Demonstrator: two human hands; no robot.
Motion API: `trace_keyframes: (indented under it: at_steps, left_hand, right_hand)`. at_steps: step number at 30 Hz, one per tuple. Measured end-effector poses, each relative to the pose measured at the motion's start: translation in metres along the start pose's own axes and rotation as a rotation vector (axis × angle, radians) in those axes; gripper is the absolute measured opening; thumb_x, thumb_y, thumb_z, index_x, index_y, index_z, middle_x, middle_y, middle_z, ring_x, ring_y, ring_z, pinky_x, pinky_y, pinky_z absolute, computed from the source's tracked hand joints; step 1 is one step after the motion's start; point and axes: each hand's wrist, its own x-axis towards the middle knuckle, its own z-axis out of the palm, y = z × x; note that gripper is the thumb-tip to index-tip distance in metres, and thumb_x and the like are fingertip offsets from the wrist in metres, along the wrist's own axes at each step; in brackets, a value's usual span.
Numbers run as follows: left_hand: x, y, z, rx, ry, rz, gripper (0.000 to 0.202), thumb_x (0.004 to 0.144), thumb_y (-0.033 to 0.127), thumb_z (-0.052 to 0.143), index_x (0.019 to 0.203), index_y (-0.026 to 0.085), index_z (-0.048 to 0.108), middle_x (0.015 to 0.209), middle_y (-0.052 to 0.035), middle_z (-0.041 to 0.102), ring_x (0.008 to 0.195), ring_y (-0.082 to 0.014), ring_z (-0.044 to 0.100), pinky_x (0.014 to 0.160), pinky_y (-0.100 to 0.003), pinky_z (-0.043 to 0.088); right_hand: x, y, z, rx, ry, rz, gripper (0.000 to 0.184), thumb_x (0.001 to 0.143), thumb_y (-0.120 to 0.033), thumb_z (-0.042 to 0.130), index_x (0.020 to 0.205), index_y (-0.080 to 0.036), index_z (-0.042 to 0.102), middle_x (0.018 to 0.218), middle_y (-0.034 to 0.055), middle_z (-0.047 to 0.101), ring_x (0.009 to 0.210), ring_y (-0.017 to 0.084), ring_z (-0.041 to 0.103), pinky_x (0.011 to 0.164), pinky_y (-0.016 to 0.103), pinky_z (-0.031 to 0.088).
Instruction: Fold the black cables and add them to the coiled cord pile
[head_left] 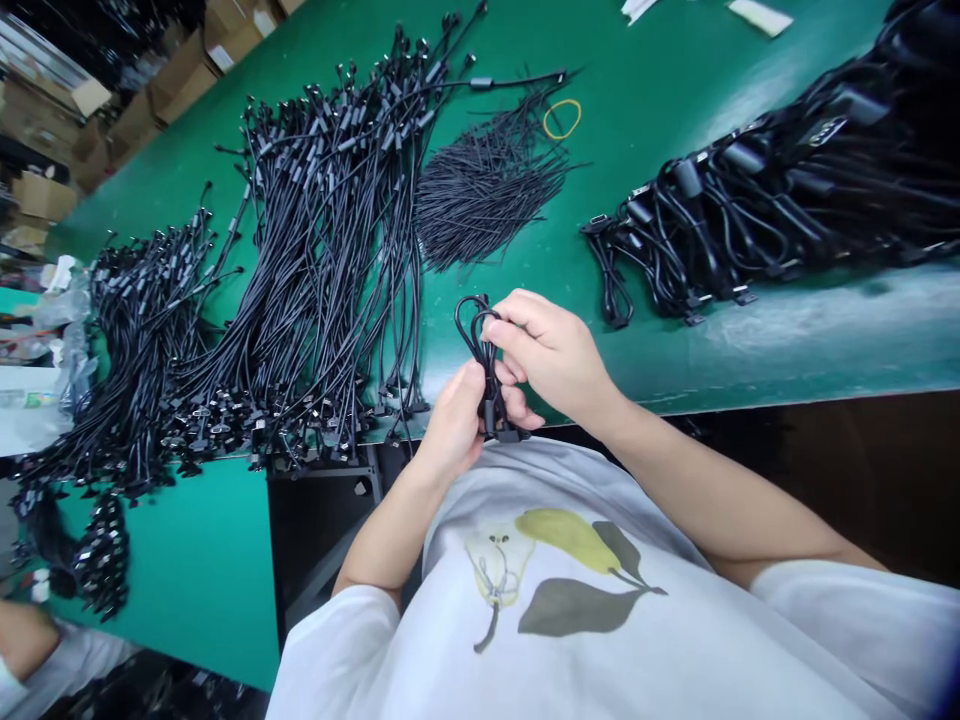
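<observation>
My left hand [452, 425] and my right hand [551, 350] meet at the near edge of the green table [652, 80], both closed round one short black cable [480, 335] folded into a small coil. Its loops stick up between my fingers and its plug ends hang just below my hands. A loose bunch of thin black ties [487, 185] lies on the table just beyond my hands.
A big spread of straight black cables [315, 250] covers the table's left side. A heap of coiled black cables [787, 190] lies at the right. A yellow rubber band [562, 118] sits near the ties. Cardboard boxes [180, 80] stand far left. Another person's arm [26, 640] shows at bottom left.
</observation>
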Motion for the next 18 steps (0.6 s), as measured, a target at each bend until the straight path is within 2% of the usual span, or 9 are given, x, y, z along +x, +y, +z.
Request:
trace_keyframes:
  at_steps: [3,6,12,14,16,18]
  left_hand:
    - [0.001,-0.001,0.001,-0.003,-0.016,0.001,0.047,0.079,0.062,0.063,0.086,0.017,0.054,0.057,0.0037,0.055,0.051,-0.0125,0.059,0.058,-0.027,0.052]
    - [0.002,-0.005,0.000,-0.028,-0.050,0.003,0.043,0.083,0.060,0.059,0.087,0.017,0.054,0.056,0.0043,0.055,0.048,-0.0108,0.056,0.058,-0.026,0.053]
    - [0.003,-0.014,0.004,-0.040,-0.012,0.054,0.045,0.084,0.063,0.055,0.084,0.019,0.052,0.048,0.0101,0.039,0.039,-0.0057,0.042,0.063,-0.029,0.056]
    - [0.001,-0.014,0.004,-0.042,-0.004,0.043,0.045,0.084,0.063,0.055,0.083,0.018,0.052,0.048,0.0106,0.036,0.039,-0.0050,0.038,0.061,-0.027,0.055]
    - [-0.001,-0.013,0.002,-0.045,-0.017,0.024,0.044,0.084,0.062,0.056,0.082,0.018,0.053,0.049,0.0102,0.034,0.039,-0.0047,0.036,0.057,-0.024,0.052]
    - [-0.004,-0.010,-0.003,-0.042,-0.041,0.014,0.043,0.086,0.060,0.056,0.086,0.016,0.056,0.051,0.0092,0.037,0.040,-0.0047,0.035,0.053,-0.022,0.049]
  right_hand:
    - [0.001,0.004,0.002,-0.042,0.088,-0.045,0.020,0.090,-0.029,0.048,0.075,-0.019,0.055,0.078,0.0010,0.053,0.067,0.012,0.054,0.063,0.025,0.041]
    - [0.002,0.009,0.003,-0.046,0.077,-0.026,0.021,0.091,-0.032,0.047,0.078,-0.020,0.057,0.080,0.0018,0.054,0.067,0.013,0.054,0.062,0.026,0.042]
    - [0.001,0.014,0.010,-0.063,0.103,-0.033,0.028,0.095,-0.038,0.040,0.078,-0.020,0.054,0.078,0.0026,0.054,0.074,0.015,0.057,0.067,0.027,0.046]
    - [0.002,0.014,0.011,-0.115,0.127,-0.079,0.024,0.094,-0.034,0.041,0.080,-0.020,0.054,0.083,0.0041,0.055,0.079,0.016,0.057,0.072,0.029,0.047]
    - [0.003,0.015,0.009,-0.188,0.132,-0.175,0.017,0.091,-0.030,0.044,0.083,-0.020,0.055,0.097,0.0077,0.056,0.089,0.019,0.057,0.078,0.033,0.048]
    - [0.005,0.017,0.003,-0.242,0.071,-0.287,0.012,0.088,-0.024,0.045,0.089,-0.019,0.056,0.110,0.0108,0.056,0.099,0.021,0.055,0.082,0.035,0.048]
